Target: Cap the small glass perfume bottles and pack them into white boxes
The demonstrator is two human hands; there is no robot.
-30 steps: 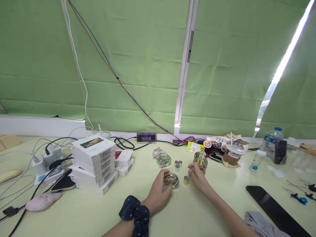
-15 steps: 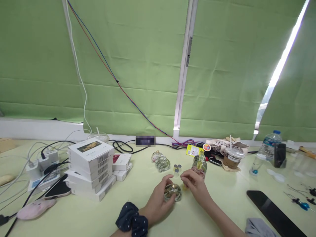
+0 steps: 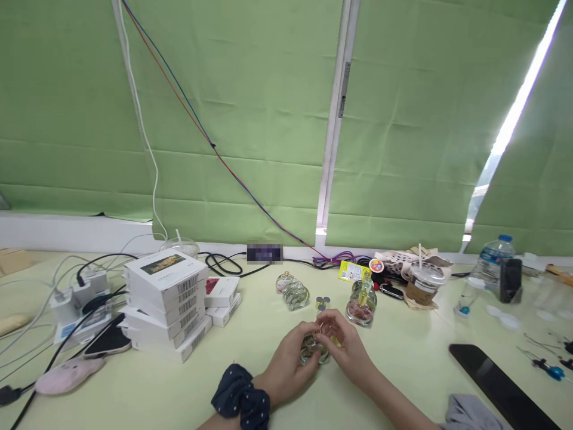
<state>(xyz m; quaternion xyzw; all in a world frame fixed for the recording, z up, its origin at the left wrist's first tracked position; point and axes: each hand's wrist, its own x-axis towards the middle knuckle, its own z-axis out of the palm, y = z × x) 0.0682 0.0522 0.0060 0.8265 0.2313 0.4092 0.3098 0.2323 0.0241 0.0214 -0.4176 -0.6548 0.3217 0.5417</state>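
My left hand (image 3: 293,355) is wrapped around a small clear-and-green glass bottle (image 3: 308,356), which looks like a perfume bottle, on the table. At the bottle's gold-coloured neck, my right hand (image 3: 342,343) has its thumb and fingers pinched together; what they hold, if anything, is too small to tell. A yellowish piece shows partly behind the right hand. Just beyond the hands are several small grey-topped cylinders (image 3: 322,301). Farther left lie a green-patterned glass bottle (image 3: 296,296) and a pinkish one (image 3: 285,280). To the right is a pink-and-green bottle (image 3: 360,310) with a yellow part.
White boxes (image 3: 168,298) are stacked on the left, beside chargers and cables (image 3: 83,292). A black phone-like slab (image 3: 496,388) lies at the right front. Behind it stand a lidded drink cup (image 3: 423,283) and a water bottle (image 3: 492,263). Green blinds (image 3: 246,119) hang behind the table.
My right hand has moved left and closer, from beside the bottle onto its neck. My left hand still holds the bottle. The pink-and-green bottle is now more exposed.
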